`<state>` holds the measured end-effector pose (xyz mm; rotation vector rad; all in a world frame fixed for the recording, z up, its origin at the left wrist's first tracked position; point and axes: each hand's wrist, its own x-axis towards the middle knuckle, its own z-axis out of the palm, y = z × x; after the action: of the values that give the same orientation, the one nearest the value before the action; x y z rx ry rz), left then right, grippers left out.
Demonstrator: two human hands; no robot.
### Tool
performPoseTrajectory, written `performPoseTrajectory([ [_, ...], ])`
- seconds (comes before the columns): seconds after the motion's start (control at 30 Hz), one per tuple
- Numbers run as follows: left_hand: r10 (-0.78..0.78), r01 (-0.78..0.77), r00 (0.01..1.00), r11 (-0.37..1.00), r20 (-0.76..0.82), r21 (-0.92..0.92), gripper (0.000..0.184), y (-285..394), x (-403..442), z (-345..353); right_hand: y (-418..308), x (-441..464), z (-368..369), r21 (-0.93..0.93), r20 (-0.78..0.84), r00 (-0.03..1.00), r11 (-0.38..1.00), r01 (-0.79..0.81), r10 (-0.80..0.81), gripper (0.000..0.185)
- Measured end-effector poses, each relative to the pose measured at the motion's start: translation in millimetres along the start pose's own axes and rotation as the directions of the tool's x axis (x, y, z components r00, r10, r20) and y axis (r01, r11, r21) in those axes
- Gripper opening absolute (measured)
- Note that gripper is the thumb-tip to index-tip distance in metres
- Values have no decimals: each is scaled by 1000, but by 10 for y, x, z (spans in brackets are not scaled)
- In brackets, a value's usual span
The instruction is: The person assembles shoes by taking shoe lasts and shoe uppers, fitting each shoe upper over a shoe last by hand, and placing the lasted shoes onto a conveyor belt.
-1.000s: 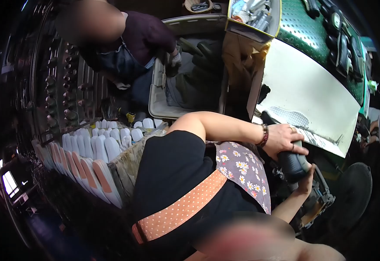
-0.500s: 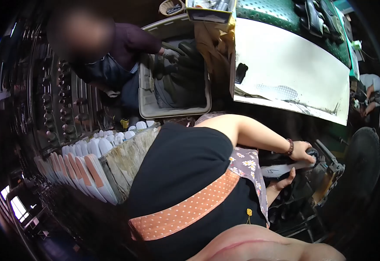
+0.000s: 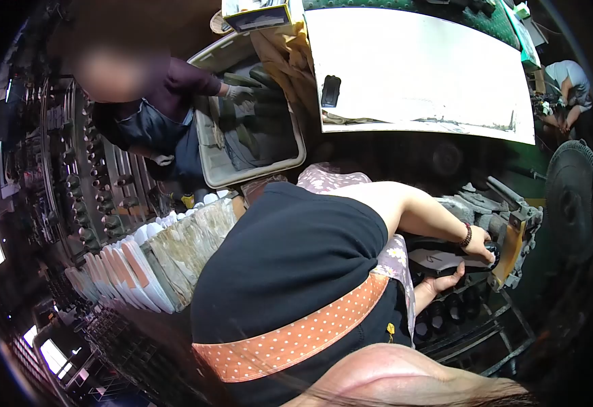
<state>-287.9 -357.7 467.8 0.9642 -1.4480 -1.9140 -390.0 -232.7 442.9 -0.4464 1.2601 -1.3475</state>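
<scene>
Left hand [image 3: 478, 243] and right hand [image 3: 444, 279] grip a black shoe [image 3: 439, 258].
Its pale sole [image 3: 449, 260] shows; the left clasps one end.

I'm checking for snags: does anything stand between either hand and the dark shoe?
Nothing visible does: the left hand and the right hand both hold the dark shoe directly. In this view, a yellow plate stands just past its end, but blocks neither hand.
</scene>
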Motion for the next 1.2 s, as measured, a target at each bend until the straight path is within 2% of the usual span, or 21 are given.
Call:
performPoseTrajectory([
  [0.07, -22, 21, 1000, 999, 6, 48, 84, 43, 67, 24, -26, 15, -5, -35, -1, 1000, 999, 15, -15, 67],
  [0.1, -33, 42, 997, 992, -76, 120, 78, 101, 83, 71, -56, 40, 13, -42, -29, 999, 999, 34, -35, 66],
  [0.17, -120, 154, 984, 943, -130, 294, 80, 285, 98, 66, -135, 113, 61, -60, -82, 993, 995, 77, -82, 66],
  [0.2, -161, 202, 975, 928, -150, 313, 81, 323, 147, 83, -159, 121, 106, -46, -124, 989, 996, 79, -84, 65],
  [0.3, -298, 348, 934, 883, -199, 313, 83, 258, 349, 142, -258, 167, 143, -4, -86, 996, 1000, -31, 31, 66],
  [0.4, -294, 283, 955, 882, -30, 377, 90, 123, 525, 82, -254, 182, 117, 57, -26, 995, 994, -97, 99, 64],
  [0.47, -262, 221, 964, 884, 47, 412, 95, -20, 621, 124, -193, 171, 99, 28, -58, 994, 995, -96, 97, 65],
  [0.5, -228, 167, 962, 927, 149, 337, 99, -41, 545, 52, -174, 170, 92, 14, -71, 993, 996, -90, 91, 66],
  [0.57, -146, 106, 972, 972, 185, 209, 103, -132, 533, 43, -168, 173, 90, 54, -13, 993, 991, -120, 121, 65],
  [0.67, -197, 140, 952, 961, 235, 238, 108, -170, 649, 49, -154, 145, 146, 58, -18, 991, 989, -134, 135, 64],
  [0.83, -118, 52, 961, 966, 249, 255, 109, -240, 574, 67, -48, 92, 188, -13, -98, 993, 998, -69, 67, 61],
  [0.87, -91, 28, 965, 969, 248, 247, 110, -248, 541, 52, -15, 99, 176, -18, -64, 997, 998, -53, 52, 62],
  [0.97, -28, -32, 969, 970, 244, 240, 111, -235, 475, 110, -17, 73, 187, -91, -142, 989, 995, -41, 28, 62],
  [1.1, 41, -91, 973, 972, 227, 216, 112, -319, 319, 24, 32, 0, 147, -150, -145, 989, 987, -55, 33, 61],
  [1.13, 50, -98, 974, 973, 222, 209, 112, -361, 255, -28, 101, -25, 72, -143, -115, 993, 988, -53, 37, 60],
  [1.17, 51, -95, 975, 976, 218, 198, 113, -399, 227, -73, 156, -53, -27, -116, -15, 999, 992, -41, 39, 57],
  [1.2, 57, -100, 973, 978, 224, 183, 113, -433, 143, -87, 158, -142, -1, -109, -70, 995, 991, -82, 75, 55],
])
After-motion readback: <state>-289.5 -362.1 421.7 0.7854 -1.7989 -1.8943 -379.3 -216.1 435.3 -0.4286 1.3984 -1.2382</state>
